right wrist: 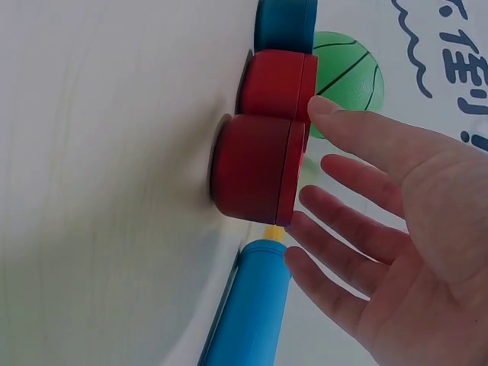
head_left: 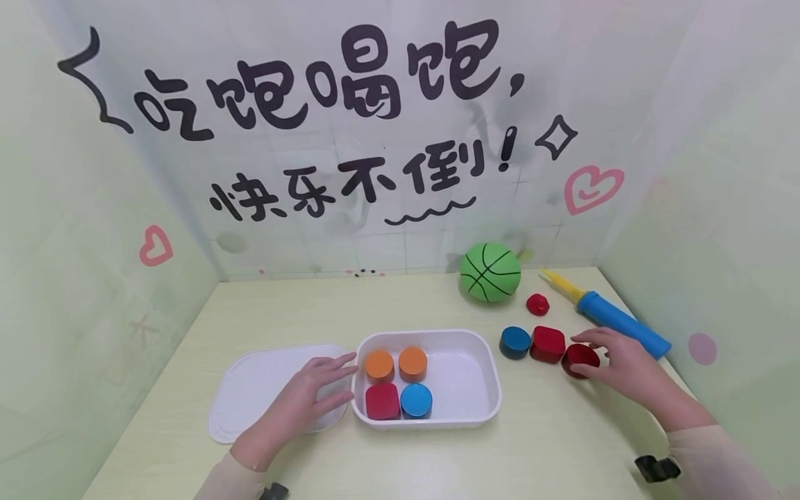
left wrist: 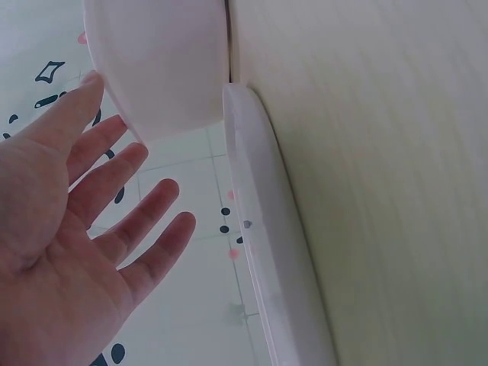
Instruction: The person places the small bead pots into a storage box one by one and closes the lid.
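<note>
A white tray [head_left: 484, 378] sits mid-table with two orange round blocks [head_left: 379, 364], a red square block [head_left: 382, 401] and a blue round block [head_left: 416, 400] in its left half. My left hand [head_left: 306, 399] lies with fingers spread over the white lid [head_left: 250, 389], fingertips at the tray's left wall [left wrist: 164, 76]; it holds nothing. To the right stand a blue round block [head_left: 515, 342], a red square block [head_left: 548, 344] and a red round block [head_left: 578, 359]. My right hand [head_left: 619, 361] hovers over the red round block [right wrist: 255, 164], fingers straight and loose, not gripping it.
A green ball [head_left: 490, 271], a small red piece [head_left: 537, 303] and a blue pump [head_left: 619, 323] with a yellow nozzle lie at the back right. Pale green walls close the table on three sides. The lid's edge [left wrist: 267, 252] lies on the table beside the tray.
</note>
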`<state>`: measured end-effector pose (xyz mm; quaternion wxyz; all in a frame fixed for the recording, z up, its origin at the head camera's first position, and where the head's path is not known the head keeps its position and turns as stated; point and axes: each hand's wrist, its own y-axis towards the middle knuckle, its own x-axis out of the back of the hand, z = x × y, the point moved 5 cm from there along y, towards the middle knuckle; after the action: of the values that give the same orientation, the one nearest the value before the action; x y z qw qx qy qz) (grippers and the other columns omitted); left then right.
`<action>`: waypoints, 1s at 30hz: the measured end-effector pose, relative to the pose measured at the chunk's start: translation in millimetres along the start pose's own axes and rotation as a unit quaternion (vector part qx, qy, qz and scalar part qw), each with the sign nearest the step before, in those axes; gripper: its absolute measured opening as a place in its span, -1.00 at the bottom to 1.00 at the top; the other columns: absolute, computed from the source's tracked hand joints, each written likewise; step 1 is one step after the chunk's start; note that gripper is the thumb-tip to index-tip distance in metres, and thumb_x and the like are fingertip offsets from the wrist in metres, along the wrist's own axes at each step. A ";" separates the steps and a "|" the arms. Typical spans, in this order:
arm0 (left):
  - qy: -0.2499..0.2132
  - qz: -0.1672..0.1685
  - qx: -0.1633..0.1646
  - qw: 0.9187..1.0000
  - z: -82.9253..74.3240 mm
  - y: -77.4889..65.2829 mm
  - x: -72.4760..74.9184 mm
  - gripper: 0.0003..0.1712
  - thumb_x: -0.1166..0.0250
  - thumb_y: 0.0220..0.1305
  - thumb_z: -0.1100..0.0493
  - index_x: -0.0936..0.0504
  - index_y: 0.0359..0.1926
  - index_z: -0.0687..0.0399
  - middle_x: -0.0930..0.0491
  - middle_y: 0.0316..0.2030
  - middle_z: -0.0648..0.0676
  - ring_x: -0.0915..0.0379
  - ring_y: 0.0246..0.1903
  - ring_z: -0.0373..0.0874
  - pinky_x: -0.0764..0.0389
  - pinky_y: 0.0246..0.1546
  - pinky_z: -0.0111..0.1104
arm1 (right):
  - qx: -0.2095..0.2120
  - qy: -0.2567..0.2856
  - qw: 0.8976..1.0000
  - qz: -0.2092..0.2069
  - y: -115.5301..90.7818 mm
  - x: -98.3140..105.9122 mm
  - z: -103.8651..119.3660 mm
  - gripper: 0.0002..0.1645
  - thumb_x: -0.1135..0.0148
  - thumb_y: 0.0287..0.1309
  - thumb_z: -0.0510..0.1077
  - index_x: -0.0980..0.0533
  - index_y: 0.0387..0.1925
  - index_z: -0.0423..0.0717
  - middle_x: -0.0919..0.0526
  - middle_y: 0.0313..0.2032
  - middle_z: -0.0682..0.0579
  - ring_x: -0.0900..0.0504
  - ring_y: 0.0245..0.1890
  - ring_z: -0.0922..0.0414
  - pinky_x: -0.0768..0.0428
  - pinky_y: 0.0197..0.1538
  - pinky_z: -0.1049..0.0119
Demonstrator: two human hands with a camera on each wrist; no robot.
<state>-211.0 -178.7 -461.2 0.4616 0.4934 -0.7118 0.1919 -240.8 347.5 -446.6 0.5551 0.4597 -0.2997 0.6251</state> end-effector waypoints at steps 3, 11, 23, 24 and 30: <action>0.002 -0.002 -0.005 1.000 -0.1 0.1 -0.1 -0.43 -0.46 0.29 -0.03 -0.64 0.31 -0.12 -0.49 0.42 -0.07 -0.45 0.31 0.05 -0.62 0.23 0.06 | -0.004 -0.002 1.000 0.003 -1.1 -1.0 -3.5 -0.30 -0.65 -0.04 0.00 -0.63 0.11 -0.25 -0.68 0.05 -0.32 -0.65 -0.06 -0.24 -0.76 -0.15 -0.08; -0.001 0.004 0.000 1.000 0.7 0.2 -1.3 -0.43 -0.43 0.31 -0.08 -0.63 0.32 -0.15 -0.48 0.43 -0.09 -0.45 0.32 0.04 -0.62 0.24 0.06 | -0.009 -0.007 1.000 0.010 -3.4 -0.5 -9.3 -0.36 -0.65 -0.07 -0.03 -0.67 0.02 -0.28 -0.72 -0.06 -0.25 -0.67 -0.19 -0.09 -0.66 -0.36 0.35; -0.002 0.008 0.009 1.000 0.7 0.9 -1.7 -0.43 -0.44 0.31 -0.08 -0.63 0.33 -0.17 -0.48 0.43 -0.11 -0.43 0.33 0.05 -0.61 0.24 0.07 | -0.021 -0.007 1.000 0.009 -12.8 7.7 -9.0 -0.36 -0.66 -0.05 0.08 -0.69 0.00 -0.21 -0.72 -0.08 -0.18 -0.66 -0.20 0.00 -0.62 -0.36 0.41; -0.002 0.008 0.009 1.000 0.7 0.8 -1.7 -0.43 -0.44 0.31 -0.08 -0.63 0.33 -0.17 -0.48 0.43 -0.11 -0.44 0.33 0.05 -0.61 0.24 0.07 | -0.020 -0.006 1.000 0.007 -13.5 9.5 -6.8 -0.35 -0.66 -0.05 0.08 -0.69 0.01 -0.20 -0.72 -0.08 -0.16 -0.66 -0.20 0.01 -0.63 -0.35 0.41; 0.000 0.004 0.003 1.000 1.5 0.8 -1.6 -0.43 -0.43 0.31 -0.09 -0.64 0.32 -0.16 -0.48 0.43 -0.11 -0.44 0.32 0.04 -0.62 0.23 0.06 | 0.014 -0.012 1.000 -0.014 -15.6 20.0 16.7 -0.35 -0.68 -0.08 0.07 -0.71 0.02 -0.18 -0.73 -0.07 -0.13 -0.68 -0.18 0.01 -0.70 -0.28 0.35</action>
<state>-212.3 -178.6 -463.2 0.4598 0.4921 -0.7127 0.1958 -220.9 344.3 -423.9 0.5531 0.4793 -0.2911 0.6161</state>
